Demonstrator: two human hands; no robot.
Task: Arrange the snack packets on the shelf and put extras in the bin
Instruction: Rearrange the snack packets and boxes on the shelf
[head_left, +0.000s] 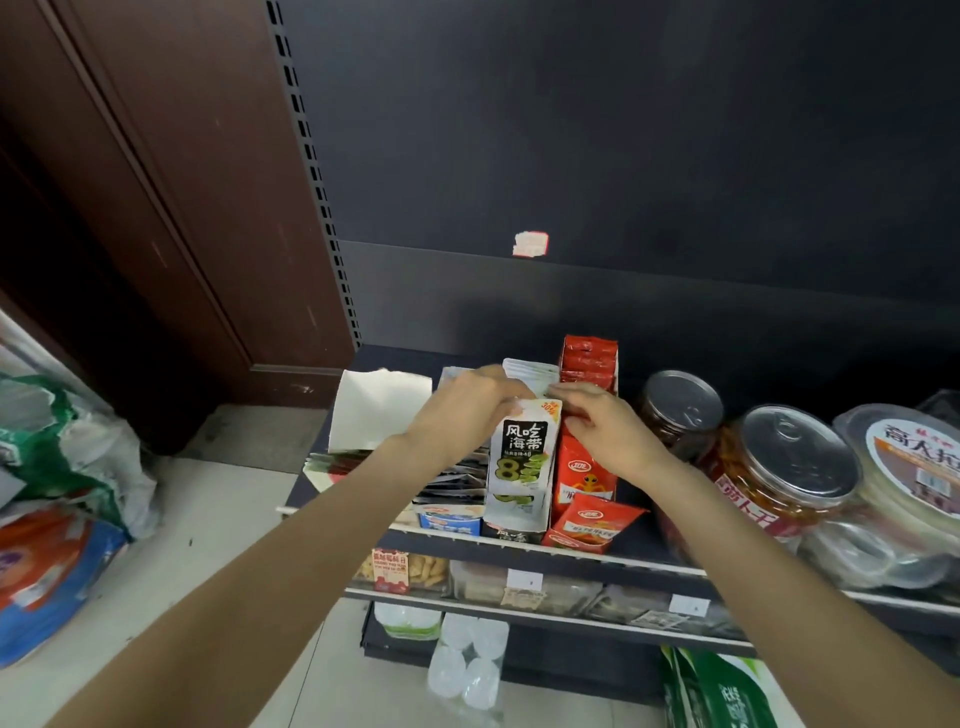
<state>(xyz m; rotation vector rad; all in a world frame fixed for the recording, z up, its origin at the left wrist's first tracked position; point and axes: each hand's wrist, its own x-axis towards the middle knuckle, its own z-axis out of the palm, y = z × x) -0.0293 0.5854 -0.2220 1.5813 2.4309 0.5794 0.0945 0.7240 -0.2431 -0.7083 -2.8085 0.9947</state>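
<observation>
At the far left, on the floor, lies a heap of plastic bags in green, white, blue and orange. On the left end of the top shelf a white paper sheet stands tilted back, and just right of it a row of thin dark packets lies stacked almost flat. The left hand reaches over these, fingers curled onto the top left corner of the seaweed packet. That packet stands upright at the front of its open display box, long axis vertical, printed face turned toward the viewer; it is white at the edges with a black panel of white characters, a green-and-black "8" below and a small orange corner mark at the upper right. More white packets stand behind it in the same box. The right hand pinches the packet's top right corner with bent fingers, its palm over the red snack box just beside. A loose red packet leans at that box's near end, tipped toward the shelf edge. Farther right stand clear jars with silver pull-tab lids, holding reddish food, and a round lidded tub at the far right.
</observation>
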